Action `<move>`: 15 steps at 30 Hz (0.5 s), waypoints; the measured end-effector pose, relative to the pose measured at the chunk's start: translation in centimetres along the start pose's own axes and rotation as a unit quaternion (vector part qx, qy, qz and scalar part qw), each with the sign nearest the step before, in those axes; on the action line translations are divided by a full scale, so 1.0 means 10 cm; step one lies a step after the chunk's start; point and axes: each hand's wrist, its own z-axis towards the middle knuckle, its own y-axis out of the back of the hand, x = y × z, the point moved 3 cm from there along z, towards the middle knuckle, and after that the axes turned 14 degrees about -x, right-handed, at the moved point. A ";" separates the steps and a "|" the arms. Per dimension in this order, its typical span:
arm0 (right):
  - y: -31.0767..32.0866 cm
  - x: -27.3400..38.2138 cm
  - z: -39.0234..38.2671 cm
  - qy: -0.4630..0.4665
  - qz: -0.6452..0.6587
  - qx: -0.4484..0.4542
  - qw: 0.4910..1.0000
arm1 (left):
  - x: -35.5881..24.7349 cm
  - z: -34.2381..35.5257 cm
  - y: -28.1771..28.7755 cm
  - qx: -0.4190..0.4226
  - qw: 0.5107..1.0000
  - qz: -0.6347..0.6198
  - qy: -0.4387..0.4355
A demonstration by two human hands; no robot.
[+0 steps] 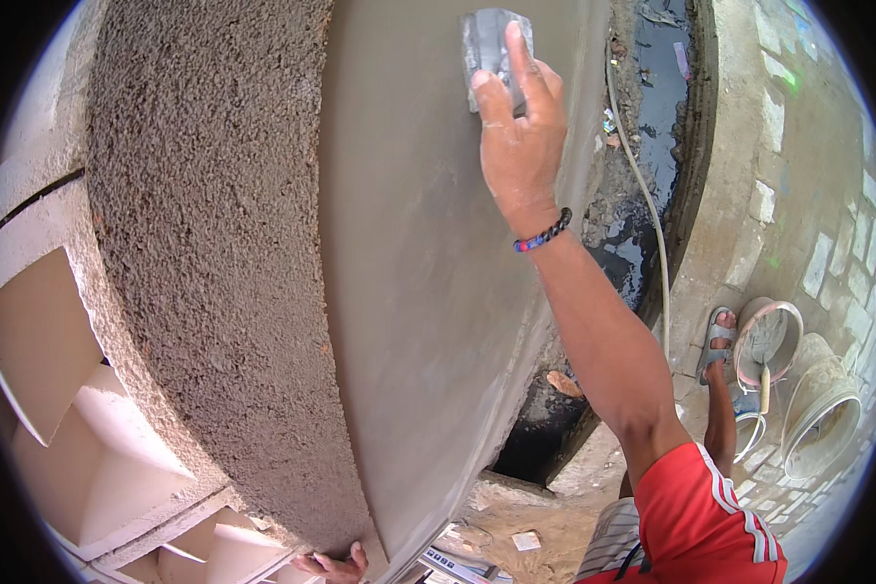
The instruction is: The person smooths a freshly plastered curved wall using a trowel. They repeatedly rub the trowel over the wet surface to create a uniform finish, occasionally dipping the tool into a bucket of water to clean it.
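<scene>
My right hand (528,131) is closed on a grey, plaster-smeared rectangular block (479,60), its index finger laid along the face. Whether it is a sponge or a hand float, I cannot tell. The block is against the smooth, damp-looking grey plaster band (409,243), near its far right side. At the lower edge, my left hand (336,565) shows only in part, fingers apart, by the bottom end of the rough grey plaster strip (214,243). Nothing shows in that hand. The rough strip borders the smooth band on the left.
A ditch of dark water (657,127) runs right of the wall, with a pale hose (642,180) along it. My sandalled foot (718,341) stands on the paving beside several buckets (798,326), one with a wooden-handled tool (764,389). Pale lattice blocks (49,331) lie at left.
</scene>
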 end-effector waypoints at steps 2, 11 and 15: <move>0.18 -0.53 0.01 -0.163 0.003 -0.014 0.986 | 0.11 -0.35 -0.07 0.035 0.999 -0.034 -0.021; -0.02 0.24 -0.11 0.102 0.071 0.014 0.992 | 0.01 0.03 0.09 -0.013 1.000 0.011 0.007; 0.24 -0.86 -0.02 -0.135 0.096 0.017 0.986 | -0.18 0.53 0.04 -0.040 0.999 0.015 -0.034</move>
